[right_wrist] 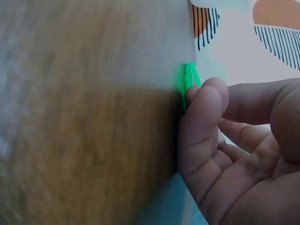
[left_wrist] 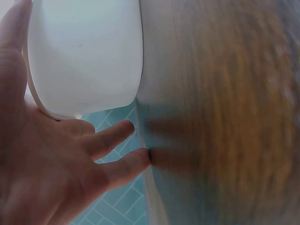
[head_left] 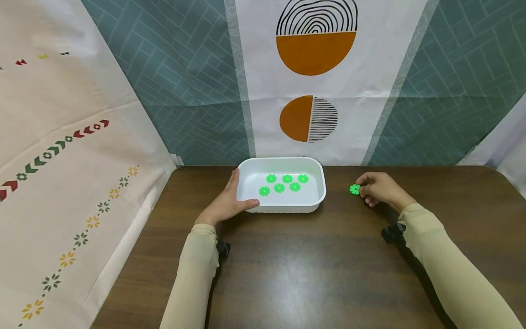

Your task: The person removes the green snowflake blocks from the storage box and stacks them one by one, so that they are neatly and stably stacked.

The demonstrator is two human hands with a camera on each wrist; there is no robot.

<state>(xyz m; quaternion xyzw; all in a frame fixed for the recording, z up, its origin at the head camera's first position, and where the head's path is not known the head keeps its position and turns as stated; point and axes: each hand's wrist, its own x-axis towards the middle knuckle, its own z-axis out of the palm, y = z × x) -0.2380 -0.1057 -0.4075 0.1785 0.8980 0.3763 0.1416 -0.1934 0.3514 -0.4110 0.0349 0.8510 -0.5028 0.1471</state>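
Observation:
A white plastic tray [head_left: 283, 208] stands at the back middle of the table, with several green notched discs [head_left: 279, 188] lying flat on its floor in two rows. My left hand [head_left: 226, 203] grips the tray's left end, thumb along the front rim and fingers at the left side. The left wrist view shows the tray's wall [left_wrist: 89, 56] beside the palm, with two fingers stretched out below it. To the right of the tray, my right hand [head_left: 380, 189] pinches a green notched disc [head_left: 354, 188] between thumb and fingertips, close over the table; green edges show past the fingertips in the right wrist view.
The brown wooden table [head_left: 296, 269] ends at the back against a hanging cloth [head_left: 197, 91] with a brick pattern and orange half circles. A pale embroidered cloth [head_left: 74, 183] hangs along the left. Each wrist wears a small black camera [head_left: 393, 232].

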